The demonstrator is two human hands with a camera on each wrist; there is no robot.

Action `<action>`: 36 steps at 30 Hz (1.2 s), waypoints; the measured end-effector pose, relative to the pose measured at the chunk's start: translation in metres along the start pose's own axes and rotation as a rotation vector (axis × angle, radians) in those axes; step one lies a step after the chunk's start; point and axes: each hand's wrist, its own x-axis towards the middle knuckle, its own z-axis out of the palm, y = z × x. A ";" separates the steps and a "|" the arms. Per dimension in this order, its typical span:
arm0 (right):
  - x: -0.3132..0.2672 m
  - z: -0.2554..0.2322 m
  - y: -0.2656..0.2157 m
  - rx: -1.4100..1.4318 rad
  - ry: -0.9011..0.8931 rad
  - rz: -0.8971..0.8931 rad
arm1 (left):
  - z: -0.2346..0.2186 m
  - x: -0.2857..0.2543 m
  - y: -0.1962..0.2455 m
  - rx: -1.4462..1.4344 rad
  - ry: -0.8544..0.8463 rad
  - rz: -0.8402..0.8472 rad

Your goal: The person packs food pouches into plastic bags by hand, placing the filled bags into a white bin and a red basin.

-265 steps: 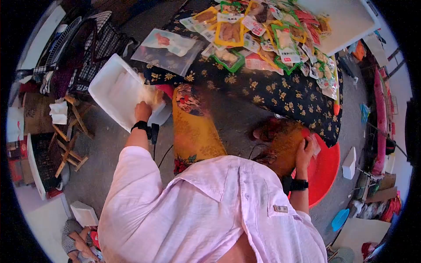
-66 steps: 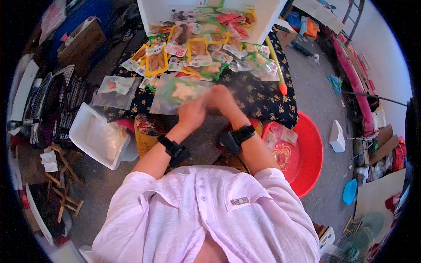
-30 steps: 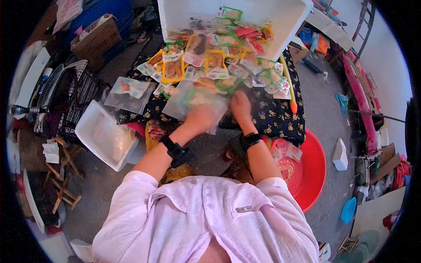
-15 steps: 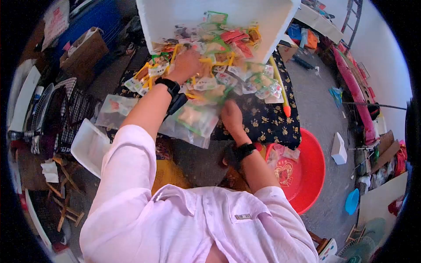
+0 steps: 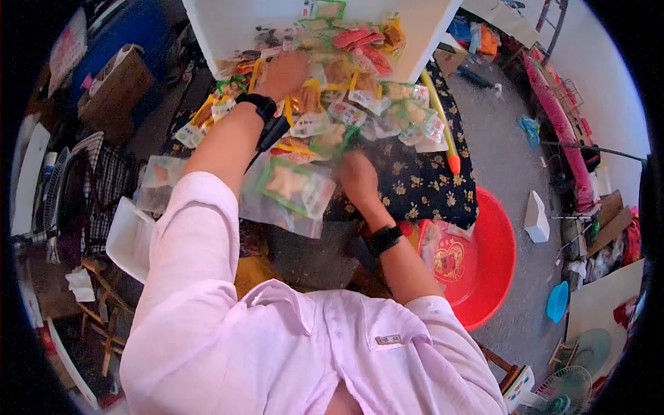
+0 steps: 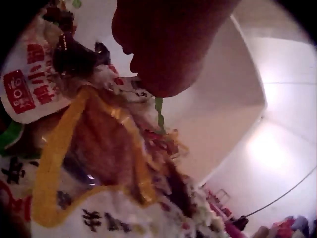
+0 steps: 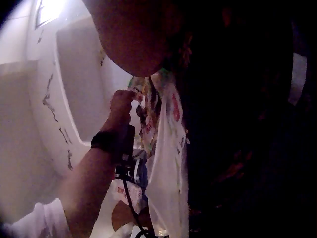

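My left hand [image 5: 285, 75] reaches over the heap of sealed food packets [image 5: 339, 114] on the flowered cloth. In the left wrist view, the hand [image 6: 163, 44] hangs beside a yellow-edged packet [image 6: 104, 144] with brown food inside; its fingertips are hidden. A clear plastic bag [image 5: 259, 211] lies at the near table edge, with a green-edged packet [image 5: 287, 181] of pale food inside it. My right hand [image 5: 358, 181] is by the bag's right edge, low over the cloth. Its fingers are too dark to make out in the right wrist view.
A white foam box [image 5: 242, 31] stands behind the heap. Another clear bag [image 5: 159, 181] lies at left, above a white tub [image 5: 128, 238]. A red basin [image 5: 494, 263] is on the floor at right; a yellow stick [image 5: 443, 128] runs along the table's right side.
Earlier my hands were down at the white tub and red basin, then together at the clear bag. My left hand has since moved up to the heap; the right has stayed by the bag.
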 end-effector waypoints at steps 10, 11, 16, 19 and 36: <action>0.001 -0.003 -0.008 -0.004 0.045 0.083 | -0.070 -0.079 0.037 -1.878 0.143 -0.673; -0.002 -0.002 -0.008 0.120 0.083 0.088 | -0.082 -0.097 0.048 -2.032 0.168 -0.691; -0.014 -0.036 -0.040 0.957 -0.095 0.515 | -0.090 -0.168 0.095 -2.338 0.363 -0.786; -0.039 -0.031 -0.037 1.085 -0.331 0.351 | -0.098 -0.202 0.143 -2.327 0.340 -0.821; -0.095 -0.088 0.005 1.028 -0.143 0.538 | -0.083 -0.250 0.165 -0.489 -0.180 -0.334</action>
